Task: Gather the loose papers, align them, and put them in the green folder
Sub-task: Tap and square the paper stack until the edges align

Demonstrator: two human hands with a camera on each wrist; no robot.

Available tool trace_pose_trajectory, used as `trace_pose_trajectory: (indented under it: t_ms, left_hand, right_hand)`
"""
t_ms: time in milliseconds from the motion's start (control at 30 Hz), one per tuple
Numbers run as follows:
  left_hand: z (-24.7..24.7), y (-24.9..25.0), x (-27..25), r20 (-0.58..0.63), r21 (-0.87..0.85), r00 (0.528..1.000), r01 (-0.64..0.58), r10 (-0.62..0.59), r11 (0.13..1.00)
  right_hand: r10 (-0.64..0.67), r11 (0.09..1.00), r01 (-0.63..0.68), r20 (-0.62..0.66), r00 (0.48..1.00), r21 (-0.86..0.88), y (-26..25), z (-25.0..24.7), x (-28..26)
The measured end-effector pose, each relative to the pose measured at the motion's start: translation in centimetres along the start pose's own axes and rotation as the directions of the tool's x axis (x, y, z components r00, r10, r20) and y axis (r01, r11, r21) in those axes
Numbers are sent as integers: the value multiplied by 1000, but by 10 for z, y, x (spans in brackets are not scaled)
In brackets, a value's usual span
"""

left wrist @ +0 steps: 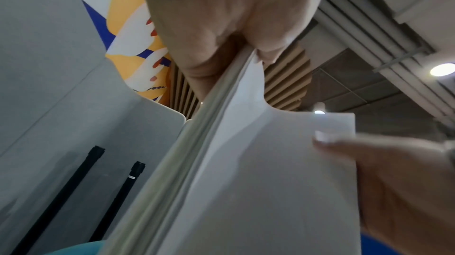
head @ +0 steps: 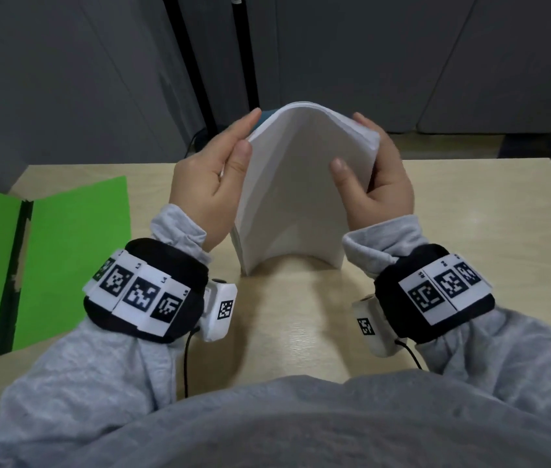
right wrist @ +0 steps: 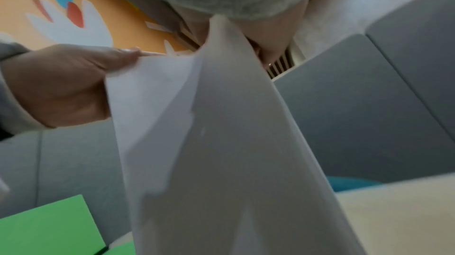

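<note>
Left hand (head: 211, 179) pinches the paper stack (head: 297, 184) on its 9 o'clock edge, thumb on the near face, fingers behind. Right hand (head: 380, 187) does the same at the 3 o'clock edge, thumb on the front sheet, fingers wrapped behind. Both my hands are closed on the stack, neither is free. Stack stands upright on its bottom edge on the table (head: 470, 238), bowed into an arch: the top curls away from me and the bottom edge lifts in the middle, so only the two lower corners touch the wood. Sheet edges look roughly flush on the left side; at the top right corner a few sheets fan out slightly. Left wrist view shows the layered sheet edges running right under my palm, with my right thumb on the sheet face at 3 o'clock. Right wrist view is blurred; it shows the curved paper and my left hand at 9 o'clock. Green folder (head: 64, 258) lies open flat on the table at 9 o'clock from the stack, well apart from it, spine running 12 to 6 and part of it hanging off the table's left edge. Grey partition panels (head: 402, 55) stand at 12 o'clock beyond the table. My grey sleeves and marker wristbands sit at 6 o'clock.
</note>
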State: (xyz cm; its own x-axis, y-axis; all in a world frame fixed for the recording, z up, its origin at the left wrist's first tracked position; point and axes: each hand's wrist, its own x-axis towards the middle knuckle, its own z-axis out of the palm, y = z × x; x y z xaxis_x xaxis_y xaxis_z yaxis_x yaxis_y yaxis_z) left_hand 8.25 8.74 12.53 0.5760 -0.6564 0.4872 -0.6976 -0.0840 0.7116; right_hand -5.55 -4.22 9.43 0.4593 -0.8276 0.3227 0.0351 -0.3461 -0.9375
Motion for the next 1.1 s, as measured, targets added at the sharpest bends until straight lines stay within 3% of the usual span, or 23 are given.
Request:
trace_pose_trajectory:
  t_ms: [100, 167, 267, 400, 533, 633, 733, 800, 900, 1000, 1100]
  left_hand:
    - [-14, -2, 8, 45, 69, 996, 68, -71, 995]
    - [-25, -1, 18, 43, 322, 998, 25, -41, 946]
    - [-31, 16, 28, 122, 589, 987, -160, 108, 792]
    - [-15, 37, 32, 374, 609, 923, -313, 84, 729]
    - [-10, 24, 31, 464, 536, 877, -390, 125, 748]
    - [-17, 10, 26, 284, 473, 949, -265, 140, 840]
    - [-31, -11, 27, -28, 337, 999, -18, 30, 941]
    - [-38, -27, 27, -121, 206, 982, 169, -146, 964]
    - [-44, -57, 19, -205, 73, 924, 343, -323, 936]
    - [-48, -88, 5, -233, -151, 864, 421, -446, 894]
    - [-46, -107, -7, -215, -320, 839, 423, -500, 848]
  right_hand:
    - [143, 970, -129, 52, 988, -207, 16, -5, 1]
    - [108, 967, -91, 59, 992, -240, 15, -4, 0]
    - [-26, 956, 57, 109, 994, -286, 7, 2, 0]
    - [-150, 926, 224, 247, 957, -305, 1, 8, -3]
    - [-148, 918, 227, 250, 957, -326, 0, 8, -7]
    - [87, 888, 45, 264, 961, -457, 8, -1, 3]
    - [381, 730, -63, 329, 864, -680, 26, -10, 7]
    - [407, 710, -109, 280, 869, -696, 37, -15, 5]
    - [428, 774, -271, 158, 890, -573, 45, -22, 7]
    - [418, 866, -394, 15, 908, -310, 46, -25, 9]
    - [396, 917, -392, 54, 917, -70, 42, -28, 6]
